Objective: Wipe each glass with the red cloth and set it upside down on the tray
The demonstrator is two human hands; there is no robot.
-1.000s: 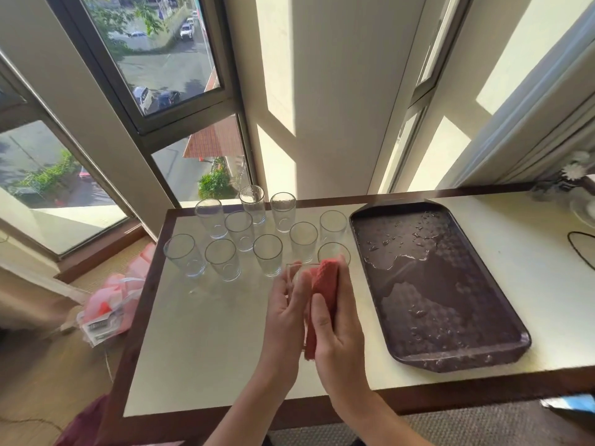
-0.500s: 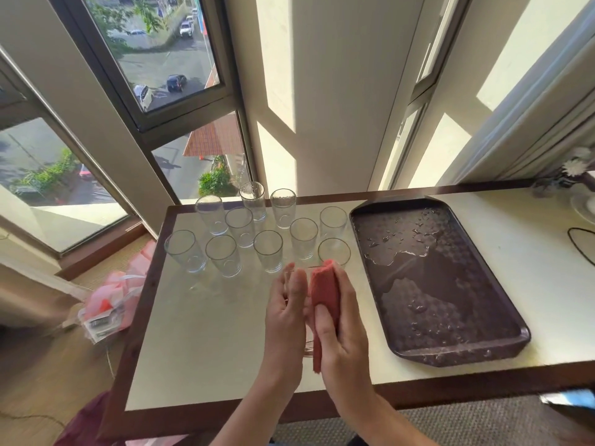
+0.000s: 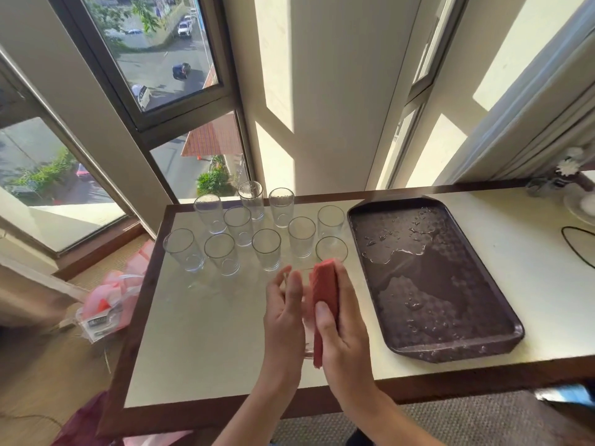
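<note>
White table (image 3: 206, 342) with dark edge. Brown tray (image 3: 457, 317) on the right side, wet, no glass on it. Ten glasses (image 3: 266, 249) standing open-side up at the far left. Left hand (image 3: 285, 312) curled around a see-through glass (image 3: 307, 329) near the middle. Right hand (image 3: 346, 329) pressing the red cloth (image 3: 325, 294) on that glass, fingers wrapped round the cloth.

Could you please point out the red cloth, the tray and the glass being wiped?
red cloth (image 3: 325, 286), head view, upper folded face.
tray (image 3: 446, 351), head view, near rim.
glass being wiped (image 3: 308, 341), head view, lower wall between the hands.
</note>
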